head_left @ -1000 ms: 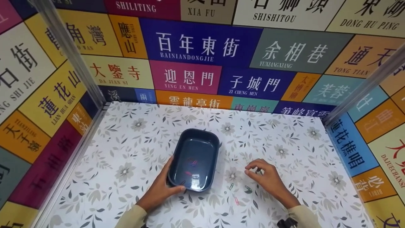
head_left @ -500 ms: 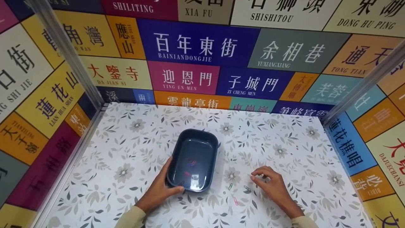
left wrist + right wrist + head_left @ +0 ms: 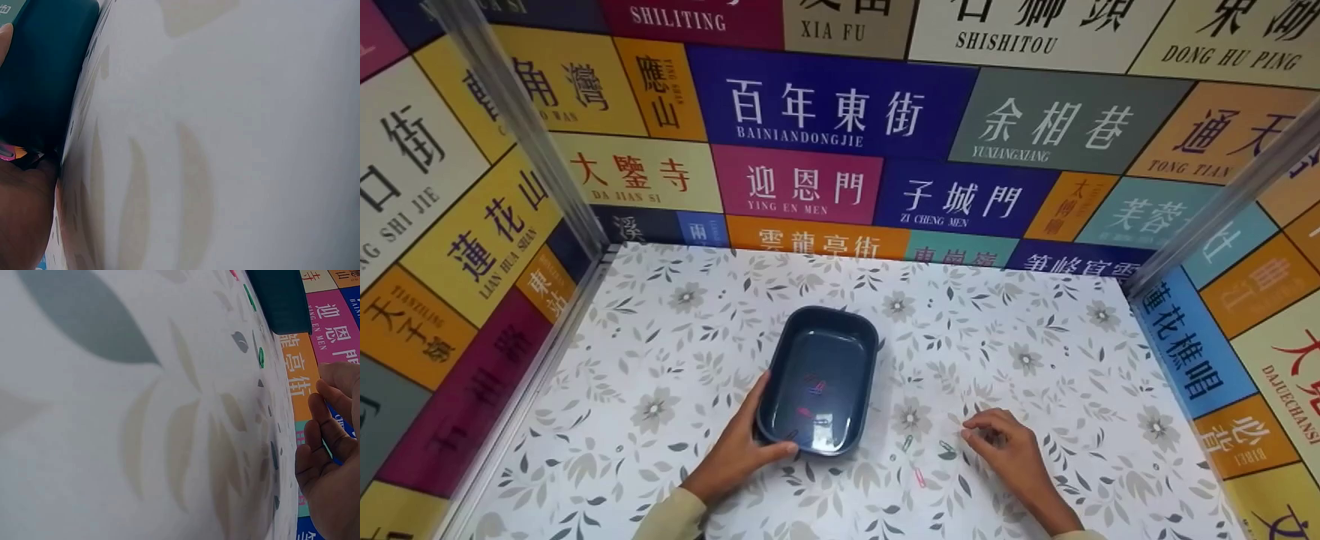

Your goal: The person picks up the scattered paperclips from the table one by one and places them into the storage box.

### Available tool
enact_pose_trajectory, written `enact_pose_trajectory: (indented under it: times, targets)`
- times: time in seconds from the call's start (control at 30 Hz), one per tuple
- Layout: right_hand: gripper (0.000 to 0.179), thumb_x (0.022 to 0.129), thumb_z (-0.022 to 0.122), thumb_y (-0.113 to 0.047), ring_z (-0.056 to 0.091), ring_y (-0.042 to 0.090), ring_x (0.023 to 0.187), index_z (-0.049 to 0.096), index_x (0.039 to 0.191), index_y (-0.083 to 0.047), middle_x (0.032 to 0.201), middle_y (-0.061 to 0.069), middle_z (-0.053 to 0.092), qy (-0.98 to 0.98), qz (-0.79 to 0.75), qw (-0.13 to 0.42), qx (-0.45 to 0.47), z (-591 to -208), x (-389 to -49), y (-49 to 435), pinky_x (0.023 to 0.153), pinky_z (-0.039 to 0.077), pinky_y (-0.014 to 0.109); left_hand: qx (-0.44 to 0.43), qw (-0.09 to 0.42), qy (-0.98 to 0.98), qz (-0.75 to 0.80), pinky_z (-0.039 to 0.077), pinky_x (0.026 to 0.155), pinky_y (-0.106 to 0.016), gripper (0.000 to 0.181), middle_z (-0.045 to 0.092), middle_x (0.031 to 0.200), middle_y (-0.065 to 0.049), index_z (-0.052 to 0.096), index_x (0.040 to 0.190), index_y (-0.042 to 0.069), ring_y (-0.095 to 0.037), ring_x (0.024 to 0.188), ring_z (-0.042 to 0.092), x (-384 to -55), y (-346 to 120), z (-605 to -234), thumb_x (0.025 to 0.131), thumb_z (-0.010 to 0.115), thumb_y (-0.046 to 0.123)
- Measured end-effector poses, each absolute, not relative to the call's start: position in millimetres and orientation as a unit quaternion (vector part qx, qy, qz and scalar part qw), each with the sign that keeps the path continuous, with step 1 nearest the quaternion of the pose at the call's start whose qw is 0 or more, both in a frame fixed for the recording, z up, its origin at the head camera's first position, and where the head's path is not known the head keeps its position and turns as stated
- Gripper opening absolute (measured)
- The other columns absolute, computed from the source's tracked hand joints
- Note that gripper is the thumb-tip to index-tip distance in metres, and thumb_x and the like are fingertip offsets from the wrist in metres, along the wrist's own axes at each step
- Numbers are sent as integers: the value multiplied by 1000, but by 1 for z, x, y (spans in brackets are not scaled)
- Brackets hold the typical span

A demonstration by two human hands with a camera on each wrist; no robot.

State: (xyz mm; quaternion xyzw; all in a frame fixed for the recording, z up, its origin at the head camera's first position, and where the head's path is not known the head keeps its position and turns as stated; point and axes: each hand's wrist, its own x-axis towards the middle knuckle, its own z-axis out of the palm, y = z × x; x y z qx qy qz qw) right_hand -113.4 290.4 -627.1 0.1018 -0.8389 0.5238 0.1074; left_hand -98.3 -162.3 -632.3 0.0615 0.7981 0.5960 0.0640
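Note:
A dark blue rectangular dish (image 3: 840, 349) stands near the middle of the table in the head view. My left hand (image 3: 739, 454) grips its near left corner, thumb over the rim and fingers along the outer side. Several small paper clips, pink (image 3: 804, 411) and purple (image 3: 815, 389) among them, lie inside the dish. On the cloth to its right are a green paper clip (image 3: 907, 442), another green paper clip (image 3: 947, 448) and a pink paper clip (image 3: 919, 478). Beside these hovers my right hand (image 3: 1009, 446), fingers loosely curled, thumb close to the index fingertip, with nothing visible between them.
A white floral cloth (image 3: 675, 337) covers the table. Colourful sign-printed panels (image 3: 832, 105) rise behind and on both sides, with clear corner posts (image 3: 521, 112) at the left and right.
My right hand has moved right and slightly toward the near edge, away from the dish. The left hand and dish stay in place, and the paper clips on the cloth have not moved.

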Motion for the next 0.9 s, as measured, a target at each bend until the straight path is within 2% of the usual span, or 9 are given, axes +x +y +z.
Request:
enact_pose_trajectory:
  times: [0.17, 0.37, 0.5, 0.7, 0.9]
  targets:
    - [26, 85, 88, 10, 62, 13, 77, 84, 96, -13, 96, 4, 75, -841, 506, 142, 126, -635, -110, 288, 68, 49, 18, 65, 67, 792, 603, 13, 135, -57, 129, 18, 184, -5, 12, 179, 20, -32, 168, 17, -99, -162, -632, 84, 99, 29]
    - [27, 84, 90, 9, 63, 14, 84, 85, 95, -16, 98, -2, 76, -848, 494, 139, 132, -640, -108, 285, 72, 50, 17, 58, 72, 794, 602, 13, 135, -55, 130, 17, 184, -2, 12, 179, 23, -29, 168, 17, -99, -163, -632, 83, 99, 29]
    - [30, 81, 91, 11, 65, 15, 90, 84, 94, -16, 97, -3, 75, -848, 475, 161, 169, -644, -108, 284, 80, 51, 14, 56, 70, 796, 599, 14, 135, -56, 131, 17, 184, -3, 12, 179, 23, -30, 168, 16, -98, -164, -631, 82, 99, 30]
    - [40, 71, 95, 16, 63, 21, 93, 83, 92, -15, 95, 0, 75, -835, 450, 209, 237, -656, -109, 285, 93, 44, 13, 66, 69, 797, 597, 14, 135, -56, 130, 16, 184, -2, 12, 179, 22, -29, 169, 16, -98, -164, -631, 83, 99, 32]
    - [38, 72, 95, 13, 60, 17, 94, 83, 94, -15, 101, -2, 72, -842, 428, 198, 262, -659, -106, 285, 91, 42, 19, 64, 72, 797, 597, 14, 135, -55, 129, 15, 184, -1, 12, 179, 22, -29, 169, 16, -98, -164, -631, 84, 98, 33]
